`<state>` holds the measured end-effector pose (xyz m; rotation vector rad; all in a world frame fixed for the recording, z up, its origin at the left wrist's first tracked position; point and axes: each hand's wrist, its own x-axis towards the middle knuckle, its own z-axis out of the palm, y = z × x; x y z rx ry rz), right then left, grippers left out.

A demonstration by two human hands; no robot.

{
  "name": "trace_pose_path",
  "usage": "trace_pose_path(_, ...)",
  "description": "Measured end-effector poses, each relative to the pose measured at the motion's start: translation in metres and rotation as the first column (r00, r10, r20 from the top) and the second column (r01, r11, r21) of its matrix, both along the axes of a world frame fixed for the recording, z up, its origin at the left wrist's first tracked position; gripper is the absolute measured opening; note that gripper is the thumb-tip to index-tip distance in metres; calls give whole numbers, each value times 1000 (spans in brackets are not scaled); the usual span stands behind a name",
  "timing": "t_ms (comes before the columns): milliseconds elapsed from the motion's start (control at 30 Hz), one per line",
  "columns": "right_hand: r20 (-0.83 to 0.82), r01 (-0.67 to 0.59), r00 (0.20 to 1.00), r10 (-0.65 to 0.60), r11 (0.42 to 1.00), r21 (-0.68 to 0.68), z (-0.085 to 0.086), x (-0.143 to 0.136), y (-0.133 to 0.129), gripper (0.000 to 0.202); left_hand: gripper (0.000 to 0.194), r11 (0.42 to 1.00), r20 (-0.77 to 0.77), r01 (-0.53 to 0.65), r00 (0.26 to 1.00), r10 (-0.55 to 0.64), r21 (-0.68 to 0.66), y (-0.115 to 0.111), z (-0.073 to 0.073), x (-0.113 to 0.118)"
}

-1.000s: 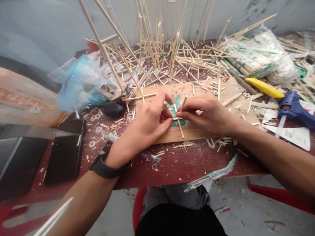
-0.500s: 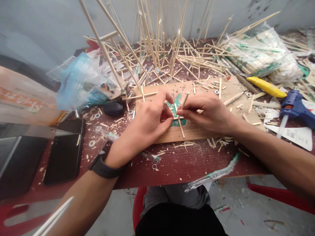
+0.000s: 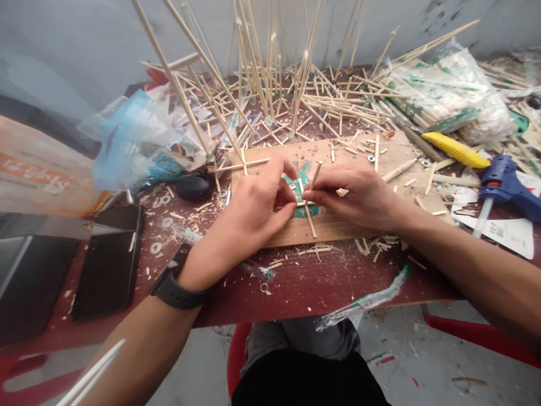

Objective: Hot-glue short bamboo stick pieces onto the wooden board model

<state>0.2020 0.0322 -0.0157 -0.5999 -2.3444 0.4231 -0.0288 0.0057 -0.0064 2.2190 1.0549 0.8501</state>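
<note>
Over a wooden board (image 3: 338,228), my right hand (image 3: 359,194) pinches a short wooden stick (image 3: 316,175), tilted with its top end up. Its lower end meets a pair of crossed sticks (image 3: 311,221) lying above the board's green patch (image 3: 304,169). My left hand (image 3: 264,203) is closed, thumb and fingertip together at the left end of the short crosspiece. The fingers partly hide the joint, so I cannot tell if the sticks are fixed together. A black watch is on my left wrist.
Many bamboo sticks (image 3: 270,84) stand and lie at the back. To the right are a blue glue gun (image 3: 502,180), a yellow-handled cutter (image 3: 456,149) and a bag of sticks (image 3: 448,93). A phone (image 3: 105,270) and a black mouse (image 3: 192,187) lie left.
Both hands keep their hold at the crossed sticks. The view has shifted very slightly; nothing else visibly differs.
</note>
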Motion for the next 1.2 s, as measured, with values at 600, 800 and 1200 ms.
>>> trace_pose_path(600,25,4,1000,-4,1000,8,0,4,0,25,33,1000,-2,13,1000,-13,22,0,0,0)
trace_pose_path(800,37,6,999,-7,1000,19,0,3,0,26,34,999,13,17,1000,-17,29,1,-1,0)
trace_pose_path(1200,-3,65,998,-66,989,-136,15,4,-4,23,28,997,179,-33,984,22,63,-2,6,1)
